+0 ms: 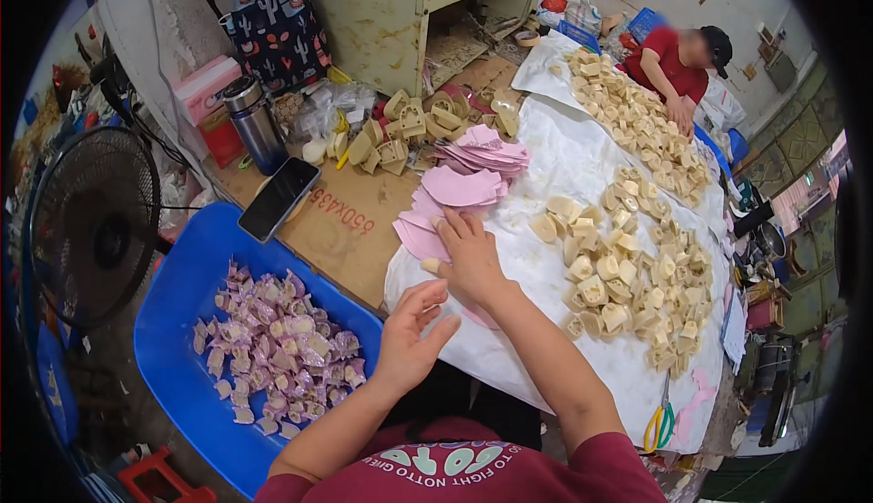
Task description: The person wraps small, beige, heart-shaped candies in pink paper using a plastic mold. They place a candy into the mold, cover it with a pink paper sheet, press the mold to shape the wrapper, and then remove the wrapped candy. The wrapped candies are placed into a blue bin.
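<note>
My right hand (471, 256) reaches over the stack of curved pink pieces (459, 186), fingers stretched out and fingertips touching the nearest ones. A small cream tip (431, 266) shows at its thumb side; I cannot tell whether it is a loose piece or a thumb cover. My left hand (411, 335) hovers at the near table edge, palm turned inward, fingers apart, with nothing visible in it. Another pink piece (479, 317) lies partly hidden under my right wrist. To the right, many small cream moulded pieces (627, 276) are heaped on the white sheet (518, 357).
A blue tub (173, 357) at left holds pink-wrapped pieces (282, 344). Near it are a phone (280, 198), a steel flask (255, 125) and a fan (95, 230). Scissors (659, 421) lie at the right edge. A person (668, 75) works at the far right.
</note>
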Demonstrator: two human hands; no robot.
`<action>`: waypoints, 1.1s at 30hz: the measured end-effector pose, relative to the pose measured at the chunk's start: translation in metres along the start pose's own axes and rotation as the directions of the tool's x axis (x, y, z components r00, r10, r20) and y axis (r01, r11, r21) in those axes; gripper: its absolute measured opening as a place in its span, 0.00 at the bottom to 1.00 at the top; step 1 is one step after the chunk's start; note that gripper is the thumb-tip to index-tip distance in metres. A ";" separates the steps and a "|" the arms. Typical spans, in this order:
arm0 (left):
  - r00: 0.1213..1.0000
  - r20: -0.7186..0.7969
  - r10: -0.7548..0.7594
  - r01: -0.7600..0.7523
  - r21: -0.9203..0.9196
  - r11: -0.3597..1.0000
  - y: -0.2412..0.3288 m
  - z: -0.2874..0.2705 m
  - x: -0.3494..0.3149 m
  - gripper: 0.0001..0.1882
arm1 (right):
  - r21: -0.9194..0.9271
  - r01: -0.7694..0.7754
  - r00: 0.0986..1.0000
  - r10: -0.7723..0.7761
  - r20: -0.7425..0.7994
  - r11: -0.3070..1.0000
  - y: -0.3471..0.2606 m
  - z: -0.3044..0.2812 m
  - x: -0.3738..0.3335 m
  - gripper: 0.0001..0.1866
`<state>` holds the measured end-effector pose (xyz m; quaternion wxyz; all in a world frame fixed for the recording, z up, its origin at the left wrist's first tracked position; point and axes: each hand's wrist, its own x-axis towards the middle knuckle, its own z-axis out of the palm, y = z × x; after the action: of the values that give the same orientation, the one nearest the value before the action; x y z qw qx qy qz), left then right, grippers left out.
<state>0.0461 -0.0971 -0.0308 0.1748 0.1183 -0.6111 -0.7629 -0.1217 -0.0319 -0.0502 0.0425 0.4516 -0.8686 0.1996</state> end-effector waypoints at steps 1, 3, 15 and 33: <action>0.994 0.002 -0.109 0.108 -0.158 0.981 -0.008 0.002 0.007 0.24 | 0.000 0.005 1.000 -0.005 0.008 1.000 0.001 -0.003 0.000 0.28; 0.964 -0.033 -0.262 0.240 -0.302 0.923 -0.016 0.001 0.024 0.29 | 0.027 0.023 1.000 -0.023 -0.007 0.999 0.009 -0.003 -0.001 0.25; 0.889 -0.089 -0.449 0.324 -0.571 0.754 -0.012 -0.016 0.052 0.33 | -0.285 0.171 0.959 -0.226 -0.172 0.943 0.028 -0.044 0.030 0.22; 0.888 -0.076 -0.452 0.316 -0.612 0.725 -0.012 -0.028 0.059 0.31 | 0.446 -0.040 0.990 0.096 -0.104 0.894 0.085 -0.030 0.052 0.25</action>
<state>0.0024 -0.1442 -0.0470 0.1061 0.2674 -0.2853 -0.9142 -0.2239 -0.0167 -0.0357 -0.0147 0.4056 -0.8114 0.4207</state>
